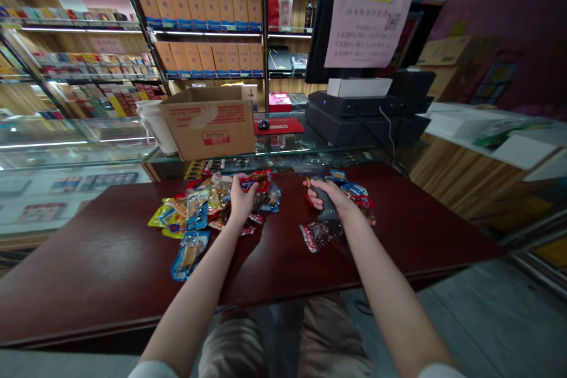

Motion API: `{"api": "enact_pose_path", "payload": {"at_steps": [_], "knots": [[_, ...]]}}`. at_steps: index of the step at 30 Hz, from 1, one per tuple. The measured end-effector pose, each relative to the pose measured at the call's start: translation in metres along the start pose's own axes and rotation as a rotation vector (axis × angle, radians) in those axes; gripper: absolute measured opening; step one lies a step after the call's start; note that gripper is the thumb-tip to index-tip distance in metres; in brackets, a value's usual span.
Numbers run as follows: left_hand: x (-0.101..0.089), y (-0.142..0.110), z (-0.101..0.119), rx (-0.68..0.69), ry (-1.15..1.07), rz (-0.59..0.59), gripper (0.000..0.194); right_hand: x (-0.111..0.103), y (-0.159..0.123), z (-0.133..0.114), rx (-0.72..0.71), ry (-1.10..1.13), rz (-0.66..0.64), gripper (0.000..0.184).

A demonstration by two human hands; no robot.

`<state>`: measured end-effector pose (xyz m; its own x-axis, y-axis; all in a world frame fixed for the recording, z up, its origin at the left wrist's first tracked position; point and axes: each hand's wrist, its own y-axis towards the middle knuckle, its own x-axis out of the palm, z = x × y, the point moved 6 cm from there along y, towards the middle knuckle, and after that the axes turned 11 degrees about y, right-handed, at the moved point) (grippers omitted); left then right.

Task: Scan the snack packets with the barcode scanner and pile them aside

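Note:
My left hand (pixel 241 196) is closed on a red snack packet (pixel 259 179), lifted just above a pile of several colourful snack packets (pixel 195 212) on the dark red table (pixel 110 260). My right hand (pixel 328 194) grips a dark grey handheld scanner (pixel 325 205) by its handle. A clear packet with dark contents (pixel 316 234) lies just under and in front of that hand. More blue and red packets (pixel 354 194) lie to the right of my right hand.
A cardboard box (pixel 210 121) and a white container (pixel 153 124) stand on the glass counter behind the table. A black till with a screen and a pink notice (pixel 367 106) is at the back right. Shelves of boxed goods fill the wall.

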<state>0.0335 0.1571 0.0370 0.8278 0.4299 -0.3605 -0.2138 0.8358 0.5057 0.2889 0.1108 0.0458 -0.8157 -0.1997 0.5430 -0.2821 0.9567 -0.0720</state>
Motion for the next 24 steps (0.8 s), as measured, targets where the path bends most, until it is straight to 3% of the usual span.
{"api": "enact_pose_path", "payload": {"at_steps": [3, 9, 20, 24], "knots": [[-0.002, -0.001, -0.01, -0.027, 0.016, 0.022, 0.026, 0.009, 0.017, 0.016, 0.053, 0.025, -0.025, 0.036], [-0.001, 0.0, -0.02, -0.109, 0.04, -0.009, 0.025, 0.002, 0.024, 0.04, 0.087, 0.036, 0.016, 0.034], [0.002, -0.001, -0.023, -0.1, 0.056, 0.009, 0.022, 0.005, 0.02, 0.041, 0.148, 0.049, -0.022, 0.032], [-0.003, -0.001, -0.016, -0.076, 0.084, 0.016, 0.023, 0.004, 0.017, 0.038, 0.103, 0.047, -0.011, 0.03]]}}
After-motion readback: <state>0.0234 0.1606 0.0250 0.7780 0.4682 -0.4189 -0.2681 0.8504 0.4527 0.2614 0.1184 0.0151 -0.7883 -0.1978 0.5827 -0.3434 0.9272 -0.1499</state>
